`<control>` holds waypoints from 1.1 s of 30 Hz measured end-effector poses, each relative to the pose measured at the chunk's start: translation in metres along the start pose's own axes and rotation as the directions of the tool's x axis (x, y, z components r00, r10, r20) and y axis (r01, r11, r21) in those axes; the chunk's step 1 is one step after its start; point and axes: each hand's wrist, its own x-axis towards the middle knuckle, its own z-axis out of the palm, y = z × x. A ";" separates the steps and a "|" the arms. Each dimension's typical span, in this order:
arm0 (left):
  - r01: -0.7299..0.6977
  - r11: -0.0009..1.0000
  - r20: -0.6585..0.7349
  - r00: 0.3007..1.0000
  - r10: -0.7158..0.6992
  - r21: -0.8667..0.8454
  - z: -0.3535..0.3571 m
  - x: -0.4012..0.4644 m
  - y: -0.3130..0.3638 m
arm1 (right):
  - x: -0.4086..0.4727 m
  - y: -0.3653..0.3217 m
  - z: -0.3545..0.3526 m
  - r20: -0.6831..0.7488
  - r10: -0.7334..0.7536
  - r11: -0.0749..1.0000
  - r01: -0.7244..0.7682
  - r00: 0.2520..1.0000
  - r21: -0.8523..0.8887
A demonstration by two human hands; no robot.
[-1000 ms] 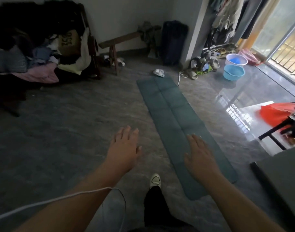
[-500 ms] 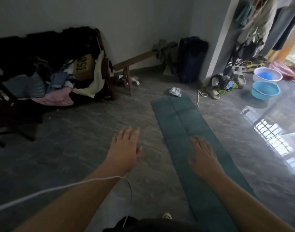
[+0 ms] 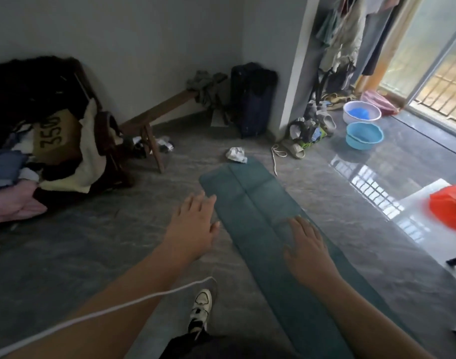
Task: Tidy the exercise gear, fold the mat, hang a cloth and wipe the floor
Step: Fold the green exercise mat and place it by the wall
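A long dark green exercise mat [image 3: 258, 200] lies flat on the grey floor, running away from me. My left hand [image 3: 193, 226] reaches forward with straight fingers, over the floor just left of the mat's edge, holding nothing. My right hand [image 3: 305, 248] is stretched out palm down over the mat's middle, empty too. A crumpled white cloth [image 3: 236, 154] lies at the mat's far end. A white skipping rope [image 3: 275, 156] lies on the floor just right of that end.
A chair heaped with clothes [image 3: 48, 156] stands at the left, a wooden bench [image 3: 154, 117] and dark suitcase [image 3: 251, 99] against the wall. Two basins [image 3: 364, 136] and shoes [image 3: 296, 150] sit near the pillar. A red bag [image 3: 449, 206] is at the right. My shoe [image 3: 202, 305] is below.
I have stepped forward along the mat, so its far end and the white cloth are nearer. Both hands stay outstretched and empty. My foot has come back into view.
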 end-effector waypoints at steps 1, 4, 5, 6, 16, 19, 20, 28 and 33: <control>-0.035 0.999 0.008 0.999 0.035 0.010 -0.003 0.023 -0.009 | 0.014 -0.004 0.002 -0.004 0.043 0.999 -0.043 0.999 0.007; -0.147 0.989 0.055 0.988 0.147 0.009 -0.013 0.091 -0.026 | 0.044 -0.012 0.000 -0.051 0.194 0.981 -0.192 0.980 0.038; -0.191 0.982 0.068 0.979 0.190 0.000 -0.016 0.115 -0.028 | 0.051 -0.014 -0.001 -0.079 0.241 0.970 -0.236 0.967 0.067; -0.239 0.971 0.081 0.968 0.238 0.001 -0.017 0.140 -0.028 | 0.058 -0.015 -0.002 -0.102 0.289 0.955 -0.280 0.952 0.098; -0.648 0.761 0.206 0.744 0.635 -0.007 0.025 0.248 0.089 | 0.056 0.026 0.000 -0.186 0.632 0.772 -0.589 0.753 0.238; -0.693 0.721 0.280 0.690 0.667 -0.010 0.054 0.250 0.127 | 0.054 0.055 0.006 -0.157 0.682 0.727 -0.639 0.715 0.250; -0.690 0.724 0.302 0.688 0.660 -0.012 0.067 0.254 0.138 | 0.054 0.067 0.010 -0.146 0.691 0.717 -0.646 0.708 0.262; -0.702 0.709 0.468 0.605 0.644 -0.070 0.220 0.299 0.189 | 0.088 0.173 0.107 0.035 0.762 0.613 -0.738 0.646 0.283; -0.760 0.645 0.561 0.503 0.657 -0.073 0.359 0.334 0.185 | 0.136 0.236 0.215 0.106 0.832 0.493 -0.812 0.545 0.313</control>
